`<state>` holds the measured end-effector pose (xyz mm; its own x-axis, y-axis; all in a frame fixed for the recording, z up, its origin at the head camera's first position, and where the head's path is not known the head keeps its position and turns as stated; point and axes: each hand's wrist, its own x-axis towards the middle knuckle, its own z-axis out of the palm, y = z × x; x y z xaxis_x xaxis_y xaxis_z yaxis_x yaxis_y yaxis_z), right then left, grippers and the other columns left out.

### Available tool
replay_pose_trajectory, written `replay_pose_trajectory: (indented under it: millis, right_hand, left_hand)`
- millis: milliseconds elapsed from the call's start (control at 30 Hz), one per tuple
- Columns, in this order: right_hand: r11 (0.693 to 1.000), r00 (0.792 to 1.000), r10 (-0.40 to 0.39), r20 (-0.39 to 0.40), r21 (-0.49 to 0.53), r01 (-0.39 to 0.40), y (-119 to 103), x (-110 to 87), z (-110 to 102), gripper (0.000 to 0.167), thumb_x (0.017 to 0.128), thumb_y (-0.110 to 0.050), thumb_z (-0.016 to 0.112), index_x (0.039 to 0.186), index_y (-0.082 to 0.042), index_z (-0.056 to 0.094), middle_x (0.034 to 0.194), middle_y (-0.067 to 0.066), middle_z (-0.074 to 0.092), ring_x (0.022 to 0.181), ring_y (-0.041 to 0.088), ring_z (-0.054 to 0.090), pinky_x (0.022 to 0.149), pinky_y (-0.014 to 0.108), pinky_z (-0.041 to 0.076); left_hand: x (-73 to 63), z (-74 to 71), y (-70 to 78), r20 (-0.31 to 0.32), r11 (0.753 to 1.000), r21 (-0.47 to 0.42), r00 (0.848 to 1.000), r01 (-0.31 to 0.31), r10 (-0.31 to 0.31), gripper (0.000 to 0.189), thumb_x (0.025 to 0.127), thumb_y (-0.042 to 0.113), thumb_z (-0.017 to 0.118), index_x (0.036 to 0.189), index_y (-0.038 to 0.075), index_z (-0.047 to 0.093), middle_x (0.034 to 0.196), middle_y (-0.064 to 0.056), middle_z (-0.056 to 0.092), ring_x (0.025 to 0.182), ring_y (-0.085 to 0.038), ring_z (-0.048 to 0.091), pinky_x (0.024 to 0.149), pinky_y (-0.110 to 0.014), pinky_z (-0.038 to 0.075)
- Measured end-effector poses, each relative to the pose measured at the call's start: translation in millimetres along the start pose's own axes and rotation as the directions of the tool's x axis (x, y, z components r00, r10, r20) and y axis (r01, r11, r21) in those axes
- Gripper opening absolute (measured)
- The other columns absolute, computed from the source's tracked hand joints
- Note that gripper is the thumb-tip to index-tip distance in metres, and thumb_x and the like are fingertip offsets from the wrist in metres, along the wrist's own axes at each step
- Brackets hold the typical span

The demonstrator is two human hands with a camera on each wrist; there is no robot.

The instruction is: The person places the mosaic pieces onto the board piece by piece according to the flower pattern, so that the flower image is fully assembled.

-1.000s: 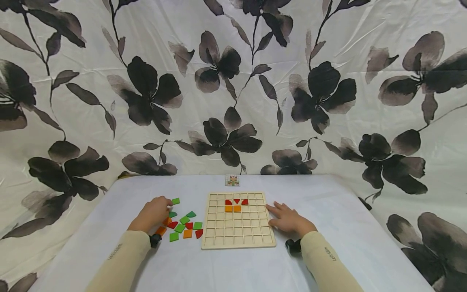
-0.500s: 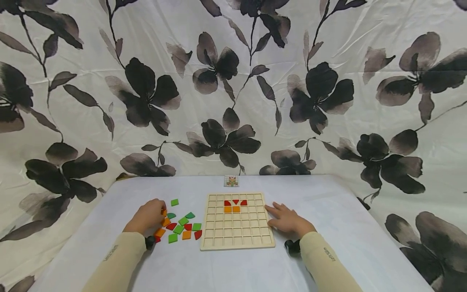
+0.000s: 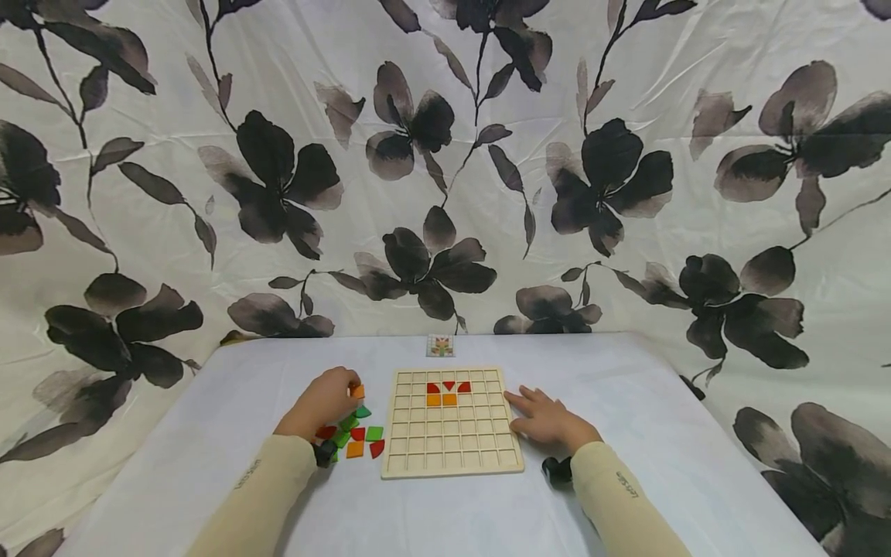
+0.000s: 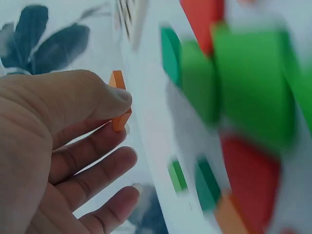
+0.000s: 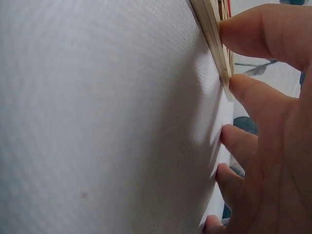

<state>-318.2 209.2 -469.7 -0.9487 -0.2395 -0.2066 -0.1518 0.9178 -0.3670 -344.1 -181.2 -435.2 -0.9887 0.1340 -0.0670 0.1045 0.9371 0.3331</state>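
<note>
In the head view my left hand (image 3: 320,402) pinches an orange square tile (image 3: 358,391) above the loose tiles left of the board. The left wrist view shows this orange tile (image 4: 118,122) between thumb and fingertips, with the other fingers loosely spread. My right hand (image 3: 548,418) rests at the right edge of a wooden grid board (image 3: 452,446). In the right wrist view, the thumb and index fingertip of the right hand (image 5: 273,117) touch the board's side (image 5: 214,44). Three red tiles (image 3: 448,385) and two orange tiles (image 3: 442,400) sit in the board's upper cells.
Several loose green, red and orange tiles, including a green square (image 3: 374,433), lie on the white table (image 3: 445,514) left of the board, partly hidden by my left arm. A small pattern card (image 3: 441,346) lies behind the board. A floral cloth (image 3: 431,193) hangs behind the table.
My left hand first drew back left over the tile pile, then moved right and farther forward with an orange tile in its fingers. The right hand stays at the board's edge.
</note>
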Motion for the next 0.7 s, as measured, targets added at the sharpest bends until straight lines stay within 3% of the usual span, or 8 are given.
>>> replay_pose_trajectory:
  millis: [233, 433, 700]
  right_hand:
    - [1.0, 1.0, 0.006, -0.01, -0.002, -0.006, 2, 1.5, 1, 0.061, 0.092, -0.039, 0.05, 0.15, -0.027, 0.036, 0.159, 0.01, 0.027, 0.148, 0.039, 0.018, 0.114, 0.066, 0.013]
    - [1.0, 1.0, 0.001, 0.001, 0.013, -0.001, 0, -0.5, -1, 0.06, 0.092, -0.038, 0.051, 0.15, -0.024, 0.037, 0.159, 0.011, 0.027, 0.148, 0.039, 0.018, 0.114, 0.066, 0.013]
    - [1.0, 1.0, 0.007, 0.003, 0.004, -0.007, -4, -3.9, -3, 0.059, 0.093, -0.04, 0.051, 0.149, -0.026, 0.038, 0.159, 0.011, 0.027, 0.148, 0.038, 0.018, 0.114, 0.065, 0.014]
  left_hand:
    - [15.4, 14.5, 43.0, -0.012, 0.994, -0.034, 0.995, -0.101, 0.101, 0.029, 0.084, 0.014, 0.069, 0.112, 0.007, 0.068, 0.109, -0.008, 0.064, 0.099, -0.022, 0.058, 0.095, -0.043, 0.048]
    - [23.9, 30.6, 76.8, 0.006, 0.985, -0.083, 0.988, -0.151, 0.152, 0.028, 0.086, 0.015, 0.069, 0.112, 0.007, 0.068, 0.11, -0.007, 0.065, 0.103, -0.023, 0.059, 0.096, -0.042, 0.048]
    - [26.9, 47.8, 106.1, -0.037, 0.952, -0.115, 0.959, -0.284, 0.281, 0.019, 0.086, 0.008, 0.066, 0.104, 0.005, 0.069, 0.102, -0.007, 0.065, 0.094, -0.021, 0.059, 0.089, -0.04, 0.05]
